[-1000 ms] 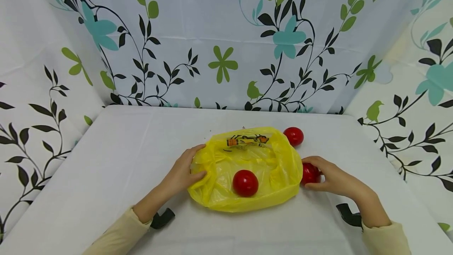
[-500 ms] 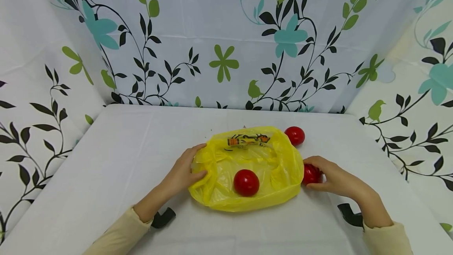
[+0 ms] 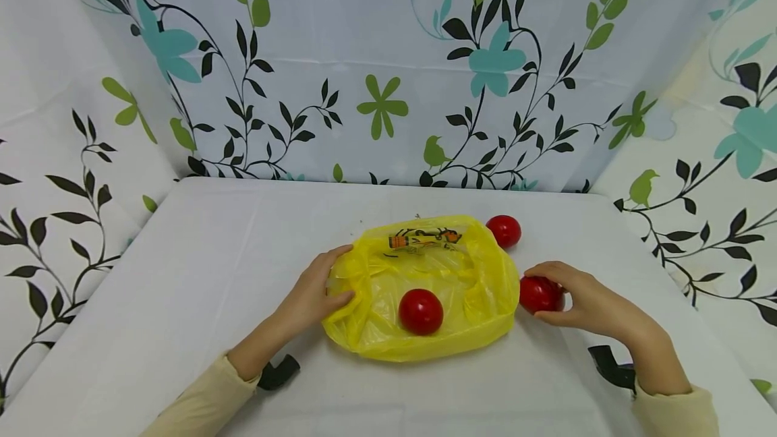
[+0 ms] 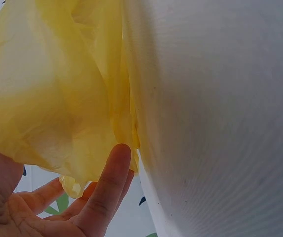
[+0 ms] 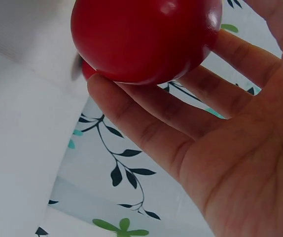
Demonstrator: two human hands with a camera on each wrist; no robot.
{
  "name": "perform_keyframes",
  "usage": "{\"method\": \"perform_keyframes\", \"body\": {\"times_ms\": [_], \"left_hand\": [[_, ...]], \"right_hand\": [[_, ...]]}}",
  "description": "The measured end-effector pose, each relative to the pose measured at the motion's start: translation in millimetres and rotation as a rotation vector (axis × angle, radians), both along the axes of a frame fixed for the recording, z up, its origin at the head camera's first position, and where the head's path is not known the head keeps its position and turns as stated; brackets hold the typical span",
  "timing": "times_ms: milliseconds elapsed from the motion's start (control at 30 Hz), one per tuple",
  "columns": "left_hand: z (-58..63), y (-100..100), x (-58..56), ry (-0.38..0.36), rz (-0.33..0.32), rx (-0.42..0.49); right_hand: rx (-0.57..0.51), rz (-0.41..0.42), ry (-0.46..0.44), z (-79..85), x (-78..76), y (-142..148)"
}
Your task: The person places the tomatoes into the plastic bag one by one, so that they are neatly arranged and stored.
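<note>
A yellow plastic bag [image 3: 449,275] lies spread on the table, its handle end bunched at the left and an orange-and-black print near the top. My left hand [image 3: 312,288] holds the bag's left end, thumb over the front and fingers along the far side. In the left wrist view the fingers [image 4: 104,197] touch the translucent plastic. My right hand [image 3: 589,299] grips a shiny red ball [image 3: 540,294] just right of the bag, thumb below and fingers around it; the right wrist view shows the ball [image 5: 146,34] against the fingertips. Another red ball [image 3: 421,312] sits on the bag's front.
A third red ball [image 3: 504,231] rests on the table against the bag's upper right corner. The white table [image 3: 243,235] is enclosed by a leaf-patterned curtain [image 3: 340,86] at the back and sides. Black wrist mounts [image 3: 279,373] sit at both wrists.
My right hand has shifted slightly right with the red ball, drawing it out from the bag's right edge so more of it shows. The left hand and bag have stayed put.
</note>
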State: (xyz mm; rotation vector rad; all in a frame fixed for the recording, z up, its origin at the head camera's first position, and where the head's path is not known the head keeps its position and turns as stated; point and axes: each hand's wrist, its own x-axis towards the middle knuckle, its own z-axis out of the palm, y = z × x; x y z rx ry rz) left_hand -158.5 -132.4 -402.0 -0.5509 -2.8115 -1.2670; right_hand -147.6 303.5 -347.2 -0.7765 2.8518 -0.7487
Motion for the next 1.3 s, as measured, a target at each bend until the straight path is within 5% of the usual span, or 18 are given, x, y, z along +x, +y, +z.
{"method": "perform_keyframes", "body": {"times_ms": [767, 1300], "left_hand": [[-3.9, -3, 0.8, 0.007, 0.001, 0.002], [-1.0, -1, -0.7, 0.008, -0.012, 0.006]], "right_hand": [[0.011, 0.01, 0.102, 27.9, 15.5, -12], [-0.03, 0.067, 0.182, 44.6, 9.8, -27]]}}
